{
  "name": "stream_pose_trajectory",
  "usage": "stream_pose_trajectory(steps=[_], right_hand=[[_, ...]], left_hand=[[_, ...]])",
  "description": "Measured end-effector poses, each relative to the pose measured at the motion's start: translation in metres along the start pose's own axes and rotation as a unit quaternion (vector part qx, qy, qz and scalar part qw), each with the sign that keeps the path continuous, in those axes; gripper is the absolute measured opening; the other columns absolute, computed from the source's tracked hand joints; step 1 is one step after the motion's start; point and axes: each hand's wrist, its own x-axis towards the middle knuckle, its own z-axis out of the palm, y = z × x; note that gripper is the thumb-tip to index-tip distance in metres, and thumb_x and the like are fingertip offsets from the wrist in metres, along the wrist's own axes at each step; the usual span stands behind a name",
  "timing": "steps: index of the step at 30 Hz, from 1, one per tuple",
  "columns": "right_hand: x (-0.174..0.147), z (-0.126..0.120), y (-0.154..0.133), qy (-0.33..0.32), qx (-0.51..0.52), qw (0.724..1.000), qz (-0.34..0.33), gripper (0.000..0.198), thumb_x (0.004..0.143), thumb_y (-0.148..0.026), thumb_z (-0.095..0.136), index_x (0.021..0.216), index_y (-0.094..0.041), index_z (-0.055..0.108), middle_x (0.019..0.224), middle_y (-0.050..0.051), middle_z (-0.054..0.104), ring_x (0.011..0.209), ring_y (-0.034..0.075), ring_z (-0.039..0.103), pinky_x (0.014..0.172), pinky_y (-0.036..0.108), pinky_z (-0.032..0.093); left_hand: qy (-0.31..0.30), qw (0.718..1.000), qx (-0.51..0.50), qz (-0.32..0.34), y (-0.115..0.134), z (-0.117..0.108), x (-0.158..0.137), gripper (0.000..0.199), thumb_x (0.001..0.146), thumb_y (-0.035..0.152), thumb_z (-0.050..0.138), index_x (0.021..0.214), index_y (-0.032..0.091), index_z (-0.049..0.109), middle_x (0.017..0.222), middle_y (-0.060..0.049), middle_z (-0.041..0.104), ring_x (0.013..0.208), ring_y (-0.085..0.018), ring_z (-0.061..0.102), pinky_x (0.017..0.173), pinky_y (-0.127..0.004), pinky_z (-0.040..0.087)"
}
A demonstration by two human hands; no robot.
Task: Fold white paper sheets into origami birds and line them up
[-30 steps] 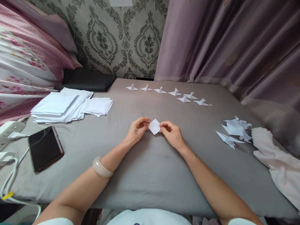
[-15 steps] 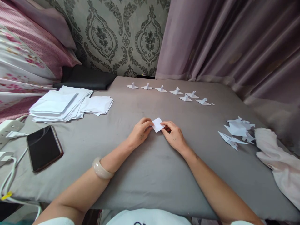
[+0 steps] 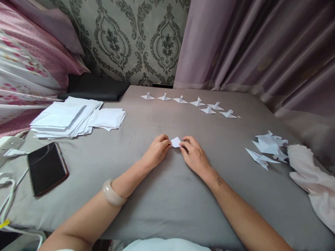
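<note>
A small folded square of white paper (image 3: 176, 142) is between my hands, near the middle of the grey-covered table (image 3: 167, 202). My left hand (image 3: 159, 149) pinches its left corner between thumb and fingers. At the right corner, my right hand (image 3: 194, 152) grips the paper with the thumb and fingertips. The paper looks flat and low over the cloth; its underside is hidden. Beyond my hands stand several folded paper birds (image 3: 198, 101) in two rows, spread towards the right.
On the left are stacks of white paper sheets (image 3: 59, 120), a smaller paper pile (image 3: 108, 118), a phone (image 3: 47, 168) and white cables (image 3: 10, 198). More folded paper pieces (image 3: 269, 144) lie at the right beside a pale cloth (image 3: 311, 170). A black folded item (image 3: 95, 88) is at the back left.
The paper looks flatter and slightly lower between my hands. My right hand's fingers have shifted a little at its right corner. The view has tilted slightly.
</note>
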Motion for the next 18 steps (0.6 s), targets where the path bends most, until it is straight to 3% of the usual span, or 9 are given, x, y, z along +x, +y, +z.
stream_pose_trajectory(steps=[7, 18], right_hand=[[0.005, 0.002, 0.0, 0.015, 0.035, 0.997, 0.066, 0.019, 0.089, -0.027, 0.052, 0.089, -0.02, 0.069, 0.114, 0.01, 0.059, 0.102, 0.023, 0.06, 0.09, 0.038, 0.049], [0.014, 0.008, -0.006, 0.059, 0.047, 0.989, 0.126, 0.021, 0.085, -0.032, 0.055, 0.072, -0.02, 0.066, 0.107, 0.01, 0.062, 0.089, 0.022, 0.062, 0.082, 0.038, 0.049]], left_hand=[[-0.003, 0.99, -0.08, -0.117, 0.005, -0.003, 0.007, 0.02, 0.089, 0.028, 0.053, 0.085, 0.016, 0.068, 0.092, -0.007, 0.059, 0.077, -0.015, 0.057, 0.074, -0.029, 0.049], [-0.014, 0.993, -0.032, -0.112, 0.002, 0.0, 0.017, 0.023, 0.089, 0.029, 0.05, 0.079, 0.015, 0.065, 0.084, -0.007, 0.056, 0.075, -0.017, 0.055, 0.073, -0.032, 0.048]])
